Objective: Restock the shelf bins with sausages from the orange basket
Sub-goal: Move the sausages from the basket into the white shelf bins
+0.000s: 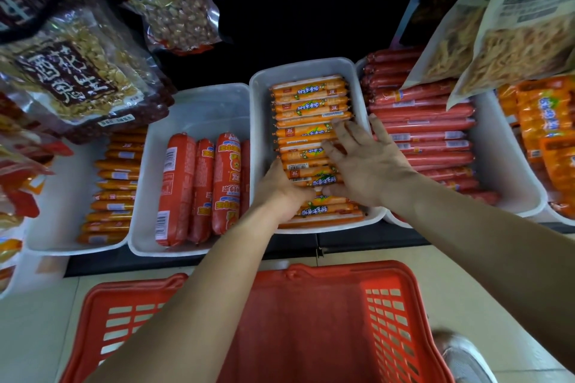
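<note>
A white shelf bin (pixel 354 71) in the middle holds a stack of orange corn sausages (pixel 308 102). My left hand (pixel 280 193) rests on the near end of that stack, fingers curled around sausages at its left side. My right hand (pixel 364 162) lies flat on top of the stack, fingers spread toward the left. The orange basket (pixel 389 314) stands on the floor below my arms; the part of its bottom that shows holds no sausages.
Left of the middle bin, a white bin (pixel 199 106) holds thick red sausages (pixel 199 190); further left another bin holds thin orange ones (pixel 115 186). A bin at right is full of long red sausages (pixel 432 134). Peanut bags (pixel 174 9) and snack bags (pixel 513 25) hang above.
</note>
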Tool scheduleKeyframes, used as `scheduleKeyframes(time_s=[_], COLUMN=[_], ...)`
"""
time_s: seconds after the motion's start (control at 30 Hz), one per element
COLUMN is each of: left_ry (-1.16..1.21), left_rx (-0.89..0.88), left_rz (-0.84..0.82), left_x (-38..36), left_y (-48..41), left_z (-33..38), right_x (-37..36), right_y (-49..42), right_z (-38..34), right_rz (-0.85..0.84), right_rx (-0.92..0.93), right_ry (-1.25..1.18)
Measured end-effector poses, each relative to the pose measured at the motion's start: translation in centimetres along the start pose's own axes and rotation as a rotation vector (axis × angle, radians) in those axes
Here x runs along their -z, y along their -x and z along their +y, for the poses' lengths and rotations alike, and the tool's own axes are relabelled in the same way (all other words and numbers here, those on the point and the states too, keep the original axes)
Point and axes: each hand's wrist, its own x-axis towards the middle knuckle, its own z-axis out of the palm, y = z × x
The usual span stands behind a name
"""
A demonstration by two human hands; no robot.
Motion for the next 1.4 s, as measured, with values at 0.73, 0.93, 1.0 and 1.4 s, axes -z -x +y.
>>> scheduleKeyframes(time_s=[0.73,0.93,1.0,1.4], left_ry=[-0.144,-0.285,-0.288,-0.304], left_rx=[-0.240,-0.273,-0.281,-0.406], left_rz=[0.020,0.060,0.050,0.075], left_x=[9.2,14.8,15.2,11.9], left_y=[6.3,8.6,9.2,7.9], left_z=[0.3,-3.0,-4.3,-7.2], right_x=[2.6,1.9,1.0,-1.5], right_y=[0.2,-3.8,-4.2,-4.1], right_z=[-3.2,-7.3,-7.7,-7.2], right_rz=[0.143,0.002,0.015,-0.045], right_rx=[0.331,0.569,0.585,0.527], right_ry=[-0.246,-0.284,-0.227,-0.540])
